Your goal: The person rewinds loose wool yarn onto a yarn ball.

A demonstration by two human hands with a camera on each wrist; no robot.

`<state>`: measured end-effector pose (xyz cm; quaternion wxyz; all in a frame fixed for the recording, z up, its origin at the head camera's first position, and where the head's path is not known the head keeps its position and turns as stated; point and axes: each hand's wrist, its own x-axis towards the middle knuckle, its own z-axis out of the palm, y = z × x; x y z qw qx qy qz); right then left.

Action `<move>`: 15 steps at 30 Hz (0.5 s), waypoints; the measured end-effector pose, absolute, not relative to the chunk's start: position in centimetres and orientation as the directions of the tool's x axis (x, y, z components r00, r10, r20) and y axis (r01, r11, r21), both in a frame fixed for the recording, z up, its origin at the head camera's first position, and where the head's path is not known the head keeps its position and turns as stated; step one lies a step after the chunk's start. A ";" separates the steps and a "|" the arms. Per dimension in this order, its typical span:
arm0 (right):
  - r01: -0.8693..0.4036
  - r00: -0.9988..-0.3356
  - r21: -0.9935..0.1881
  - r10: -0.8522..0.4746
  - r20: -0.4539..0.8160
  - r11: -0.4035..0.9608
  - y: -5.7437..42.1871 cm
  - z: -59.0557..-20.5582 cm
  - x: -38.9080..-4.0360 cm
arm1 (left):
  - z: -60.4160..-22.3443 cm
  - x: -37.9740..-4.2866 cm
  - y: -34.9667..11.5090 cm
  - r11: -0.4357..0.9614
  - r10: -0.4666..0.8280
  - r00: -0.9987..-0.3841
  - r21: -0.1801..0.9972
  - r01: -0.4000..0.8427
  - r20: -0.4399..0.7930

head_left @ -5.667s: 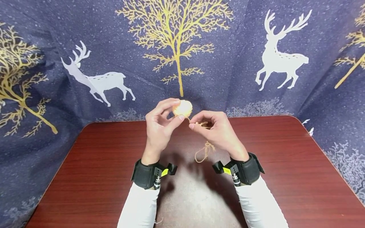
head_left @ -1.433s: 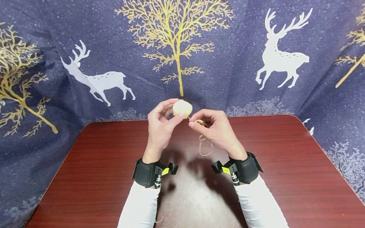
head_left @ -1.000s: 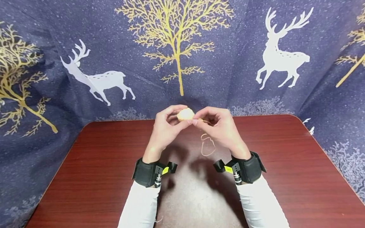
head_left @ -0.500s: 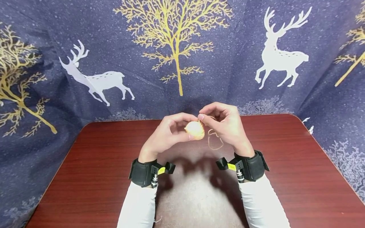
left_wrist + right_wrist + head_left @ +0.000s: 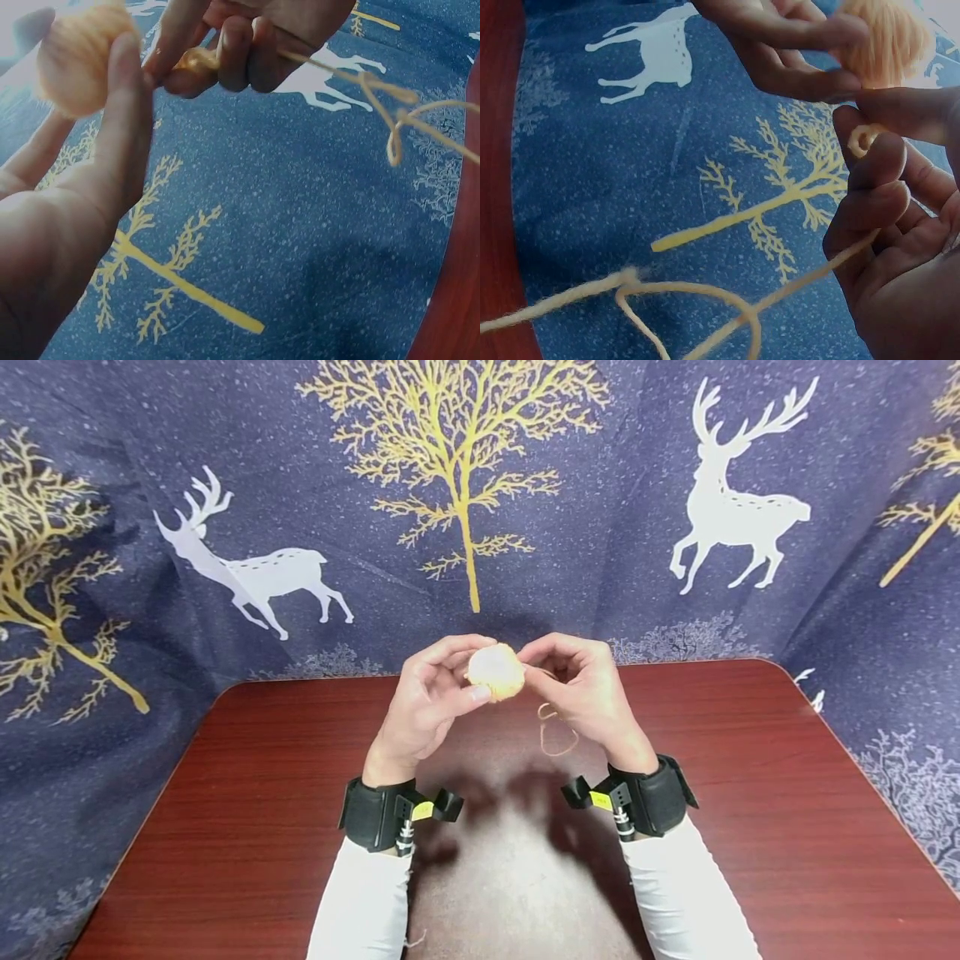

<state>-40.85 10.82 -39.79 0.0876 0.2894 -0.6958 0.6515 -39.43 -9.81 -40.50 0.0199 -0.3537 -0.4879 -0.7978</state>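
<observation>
A small pale yellow ball of yarn [image 5: 497,670] is held up above the far part of the table. My left hand [image 5: 420,693] grips it between the thumb and fingers, and in the left wrist view the wound strands of the yarn ball [image 5: 82,60] show. My right hand [image 5: 588,689] is close against the ball's right side, its thumb and forefinger pinching yarn there. A small looped bit of yarn [image 5: 864,140] sits within the right hand's curled fingers. From below that hand hangs a loose, looped yarn tail [image 5: 802,289].
The reddish-brown table [image 5: 262,793] lies under both forearms, with a greyish worn-looking area in the middle. Behind its far edge hangs a dark blue cloth [image 5: 585,568] printed with deer and trees. A short thread [image 5: 415,938] lies near the left sleeve.
Since half a second ago the ball has moved up and left and turned in my left hand. My right hand has shifted slightly left, from above the ball to its side.
</observation>
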 end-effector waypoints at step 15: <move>-0.498 -0.828 -0.859 -0.360 0.430 0.118 9.6 -39.8 -40.2 | -40.3 -39.7 -9.0 -0.539 -0.021 -0.853 0.713 0.448 0.521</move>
